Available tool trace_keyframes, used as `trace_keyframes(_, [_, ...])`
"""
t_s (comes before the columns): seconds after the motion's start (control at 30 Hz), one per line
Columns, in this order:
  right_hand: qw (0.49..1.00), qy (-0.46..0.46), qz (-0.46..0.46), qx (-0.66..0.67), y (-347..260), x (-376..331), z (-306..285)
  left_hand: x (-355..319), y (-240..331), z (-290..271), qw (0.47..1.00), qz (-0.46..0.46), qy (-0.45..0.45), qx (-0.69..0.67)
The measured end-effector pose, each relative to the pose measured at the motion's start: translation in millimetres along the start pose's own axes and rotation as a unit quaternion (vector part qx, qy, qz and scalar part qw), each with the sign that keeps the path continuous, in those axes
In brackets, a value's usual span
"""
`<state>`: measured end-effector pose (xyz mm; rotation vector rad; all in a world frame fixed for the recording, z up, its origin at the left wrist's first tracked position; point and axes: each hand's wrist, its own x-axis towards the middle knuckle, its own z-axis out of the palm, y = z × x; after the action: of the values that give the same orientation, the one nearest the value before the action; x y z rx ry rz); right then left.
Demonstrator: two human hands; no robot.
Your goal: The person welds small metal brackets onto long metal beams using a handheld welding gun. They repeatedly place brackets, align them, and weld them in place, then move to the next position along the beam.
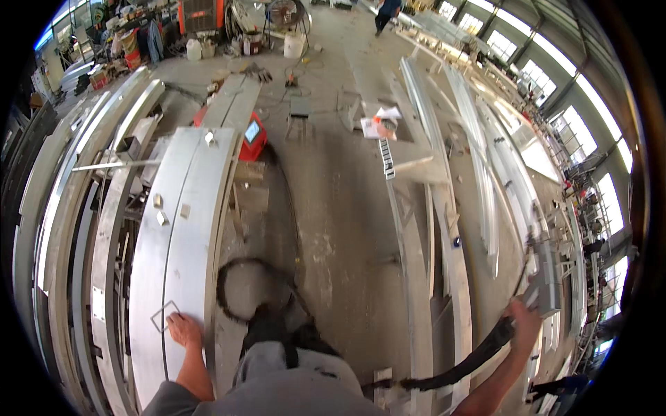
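Observation:
At lower left my left hand (pixel 185 330) pinches the right corner of a thin square frame (pixel 157 322). The frame lies on a pair of long, flat silver metal profiles (pixel 149 270), side by side with a narrow dark seam between them. Out to the right, my right hand (pixel 525 319) is closed around the end of a thick black-sleeved hose (pixel 461 371). A grey, box-like piece (pixel 548 288) sticks up just beyond that hand; its exact kind is unclear. Small metal blocks (pixel 162 218) rest farther along the profiles.
A red machine with a lit screen (pixel 254 135) stands beside the profiles, and a black hose coil (pixel 232 288) lies on the floor. Long metal bars (pixel 104 229) crowd the left; more lie on racks (pixel 454 277) at right. A person (pixel 386 15) is far off.

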<state>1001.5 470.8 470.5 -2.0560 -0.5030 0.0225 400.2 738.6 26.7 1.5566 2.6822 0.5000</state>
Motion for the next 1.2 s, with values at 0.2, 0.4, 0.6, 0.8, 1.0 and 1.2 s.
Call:
trace_keyframes(0.2, [0.992,0.112,-0.060,0.008,12,-44,-85,-3,0,-8,1.000,0.003,-0.007,0.012])
trace_keyframes(0.4, [0.987,0.156,-0.027,-0.031,31,-83,-181,-4,-9,-3,1.000,0.016,-0.010,0.001])
trace_keyframes(0.6, [0.978,0.205,-0.004,-0.024,14,-110,-121,0,0,-9,0.999,0.006,-0.024,0.022])
trace_keyframes(0.8, [0.961,0.271,-0.046,0.027,22,-134,-99,-5,17,-27,0.996,-0.039,-0.077,0.035])
trace_keyframes(1.0, [0.974,0.221,-0.053,0.006,12,-124,-91,-6,18,-24,0.997,-0.016,-0.066,0.038])
trace_keyframes(1.2, [0.996,0.016,0.066,-0.065,27,-77,-40,1,4,-8,0.999,-0.018,-0.027,0.035])
